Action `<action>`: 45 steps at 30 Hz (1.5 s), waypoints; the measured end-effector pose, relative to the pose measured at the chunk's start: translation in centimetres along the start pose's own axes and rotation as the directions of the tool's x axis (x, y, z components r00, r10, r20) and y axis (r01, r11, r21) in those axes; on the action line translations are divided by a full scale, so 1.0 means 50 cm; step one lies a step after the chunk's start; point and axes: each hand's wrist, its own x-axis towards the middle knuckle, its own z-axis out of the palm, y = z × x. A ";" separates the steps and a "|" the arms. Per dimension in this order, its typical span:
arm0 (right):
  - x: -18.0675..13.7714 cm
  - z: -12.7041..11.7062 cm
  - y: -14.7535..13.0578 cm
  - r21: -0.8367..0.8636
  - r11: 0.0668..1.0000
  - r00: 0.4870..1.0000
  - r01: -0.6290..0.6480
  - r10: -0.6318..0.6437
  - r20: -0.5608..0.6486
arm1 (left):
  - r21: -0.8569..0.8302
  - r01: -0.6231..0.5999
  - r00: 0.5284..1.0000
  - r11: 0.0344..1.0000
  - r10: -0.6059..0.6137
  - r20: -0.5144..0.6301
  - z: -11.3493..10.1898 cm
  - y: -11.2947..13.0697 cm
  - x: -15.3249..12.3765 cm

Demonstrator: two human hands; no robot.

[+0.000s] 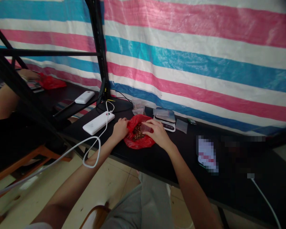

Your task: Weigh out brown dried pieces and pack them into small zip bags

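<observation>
A red plastic bag [143,144] stands open on the black table in the middle of the head view. Inside it lies a heap of small brown pieces [138,133], too small to name for sure. My left hand [120,128] grips the bag's left rim with curled fingers. Over the bag's right side, my right hand [157,132] pinches a small clear plastic bag [146,128] between thumb and fingers, just above the brown pieces. Behind my right hand sits a small white scale [169,127] with clear plastic bags [162,112] on top.
A white power bank [98,123] with a looping white cable [99,149] lies left of my hands. Clear bags [138,109] and a flat grey packet [181,126] lie behind. A blurred phone [207,154] is rightward. Beyond the black frame, another person's arm [4,98] reaches near another red bag [51,82].
</observation>
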 end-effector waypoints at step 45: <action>-0.001 0.058 0.019 0.062 0.986 0.986 -0.155 0.150 0.069 | -0.865 -0.019 0.970 0.502 -0.200 -0.138 0.026 0.005 0.007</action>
